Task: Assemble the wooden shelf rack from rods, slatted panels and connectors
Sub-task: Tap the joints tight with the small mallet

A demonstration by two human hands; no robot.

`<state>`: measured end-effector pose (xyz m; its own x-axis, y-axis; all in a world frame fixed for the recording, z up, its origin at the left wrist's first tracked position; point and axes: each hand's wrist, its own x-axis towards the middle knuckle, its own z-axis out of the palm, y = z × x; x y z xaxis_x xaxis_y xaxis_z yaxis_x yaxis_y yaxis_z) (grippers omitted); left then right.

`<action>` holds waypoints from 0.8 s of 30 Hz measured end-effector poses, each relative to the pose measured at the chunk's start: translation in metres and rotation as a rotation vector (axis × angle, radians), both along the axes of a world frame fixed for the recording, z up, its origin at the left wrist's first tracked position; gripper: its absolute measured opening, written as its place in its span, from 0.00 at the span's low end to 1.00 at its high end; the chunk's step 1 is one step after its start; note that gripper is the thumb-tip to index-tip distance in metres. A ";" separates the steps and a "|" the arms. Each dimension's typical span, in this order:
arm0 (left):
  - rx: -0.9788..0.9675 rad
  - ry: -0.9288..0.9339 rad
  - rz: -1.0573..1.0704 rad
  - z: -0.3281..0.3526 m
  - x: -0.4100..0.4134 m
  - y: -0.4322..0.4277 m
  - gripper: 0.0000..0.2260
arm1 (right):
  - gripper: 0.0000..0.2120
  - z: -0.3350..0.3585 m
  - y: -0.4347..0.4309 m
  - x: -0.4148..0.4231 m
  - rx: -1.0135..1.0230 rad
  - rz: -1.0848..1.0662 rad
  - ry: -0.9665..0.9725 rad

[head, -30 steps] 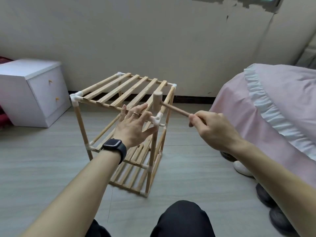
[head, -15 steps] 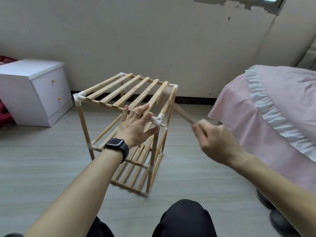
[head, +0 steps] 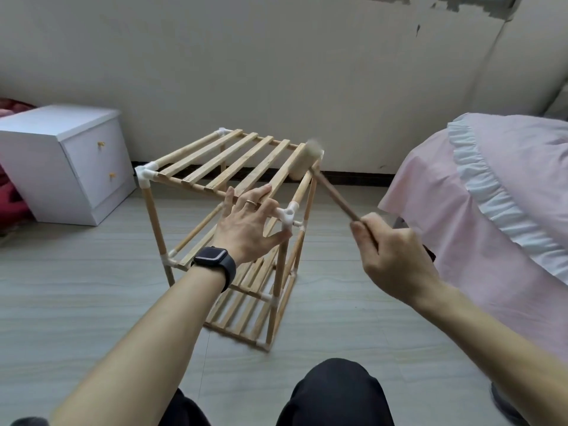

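The left hand (head: pixel 246 222), grip open, pressed flat on the slatted panel (head: pixel 270 171) while the right hand (head: pixel 396 256), grip closed on the mallet (head: pixel 305 162), probably needed short, square taps at centre frame.

Rack (head: pixel 152 216) on floor (head: pixel 76 287), centre, three panels stacked. Cabinet (head: pixel 61 161) far left, against wall (head: pixel 276 72), well apart from rack. Bed (head: pixel 507 195) right of rack. Left hand (head: pixel 246 229) flat on near edge of top panel (head: pixel 233 162), just left of near-right connector (head: pixel 289 215). Right hand (head: pixel 393 256) right of rack, between rack and bed, round handle of mallet (head: pixel 305 161); mallet head at far-right corner of top panel, contact blurred. Knee (head: pixel 335 392) nearest, before rack. Shoe (head: pixel 507 407) near right, beside bed
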<state>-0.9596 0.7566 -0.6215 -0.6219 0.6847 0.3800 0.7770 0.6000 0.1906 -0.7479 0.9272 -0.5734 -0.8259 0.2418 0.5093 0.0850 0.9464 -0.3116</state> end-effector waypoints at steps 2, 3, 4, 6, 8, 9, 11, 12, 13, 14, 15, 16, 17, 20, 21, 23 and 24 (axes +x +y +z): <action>0.021 -0.011 0.008 0.001 -0.001 0.001 0.22 | 0.15 -0.005 0.001 -0.001 0.009 -0.043 -0.250; 0.036 -0.021 0.001 0.001 0.000 0.002 0.21 | 0.15 -0.006 0.002 0.001 -0.044 -0.046 -0.235; 0.050 -0.024 -0.003 0.002 0.000 0.004 0.21 | 0.15 -0.005 0.003 0.000 -0.106 -0.045 -0.156; 0.067 -0.027 0.007 0.004 0.001 0.000 0.21 | 0.15 -0.004 -0.004 -0.007 -0.280 -0.032 0.011; 0.110 -0.009 0.006 0.004 0.003 -0.002 0.22 | 0.16 -0.008 -0.008 -0.013 -0.402 -0.059 0.092; 0.125 0.031 0.036 0.011 -0.007 -0.023 0.21 | 0.16 -0.005 -0.022 -0.029 -0.445 -0.029 0.136; 0.078 0.029 0.012 0.013 -0.009 -0.039 0.22 | 0.16 -0.013 -0.026 -0.041 -0.487 -0.069 0.142; 0.062 0.025 -0.012 0.014 -0.008 -0.047 0.22 | 0.16 -0.019 -0.023 -0.050 -0.493 -0.097 0.134; 0.070 0.029 -0.025 0.014 -0.009 -0.061 0.23 | 0.17 -0.022 -0.025 -0.061 -0.492 -0.101 0.130; 0.070 0.064 -0.024 0.014 -0.012 -0.077 0.22 | 0.17 -0.024 -0.028 -0.074 -0.492 -0.081 0.136; 0.053 0.124 -0.011 0.015 -0.015 -0.094 0.21 | 0.17 -0.024 -0.033 -0.087 -0.489 -0.053 0.139; 0.019 0.190 0.027 0.015 -0.021 -0.111 0.19 | 0.16 -0.023 -0.039 -0.102 -0.472 -0.029 0.138; -0.006 0.248 0.073 0.015 -0.027 -0.127 0.17 | 0.16 -0.021 -0.045 -0.116 -0.420 -0.013 0.142; -0.106 0.349 0.243 0.016 -0.037 -0.162 0.22 | 0.15 -0.018 -0.053 -0.150 -0.230 -0.003 0.183; -0.137 0.375 0.298 0.016 -0.039 -0.169 0.25 | 0.15 -0.018 -0.055 -0.156 -0.201 0.009 0.177; -0.174 0.415 0.365 0.014 -0.037 -0.174 0.26 | 0.17 -0.020 -0.062 -0.164 -0.222 0.055 0.091; -0.170 0.419 0.367 0.013 -0.035 -0.170 0.26 | 0.18 -0.024 -0.067 -0.165 -0.280 0.087 0.038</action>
